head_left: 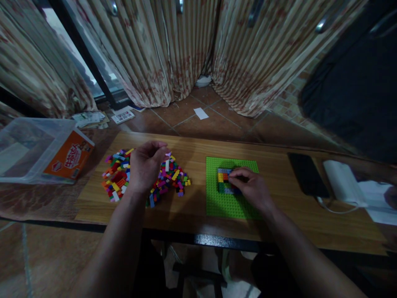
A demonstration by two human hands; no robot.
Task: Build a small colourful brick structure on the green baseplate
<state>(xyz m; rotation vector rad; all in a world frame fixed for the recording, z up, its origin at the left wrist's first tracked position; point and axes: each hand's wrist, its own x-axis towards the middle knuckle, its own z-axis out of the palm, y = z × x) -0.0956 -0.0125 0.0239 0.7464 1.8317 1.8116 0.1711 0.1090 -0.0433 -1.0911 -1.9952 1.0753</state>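
Observation:
My left hand (pixel 146 165) hovers over a loose pile of toy bricks (pixel 169 178), thumb and forefinger pinched together. A small pale purple brick (pixel 168 154) shows right at its fingertips; whether it is in the pinch or lies in the pile I cannot tell. On the right, a green studded baseplate (pixel 214 207) carries a low block of coloured toy bricks (pixel 221 178), with yellow, red, green, blue and grey ones showing. My right hand (pixel 249 184) is closed at this block, its fingertips on a brick near the middle and hiding the block's right side.
A clear plastic box (pixel 37 136) with an orange label stands at the left. Right of the baseplate lie a black phone (pixel 308 174) and a white device (pixel 344 182) with a cable. At the far right edge is another person's hand (pixel 391 196) near white paper (pixel 376 203).

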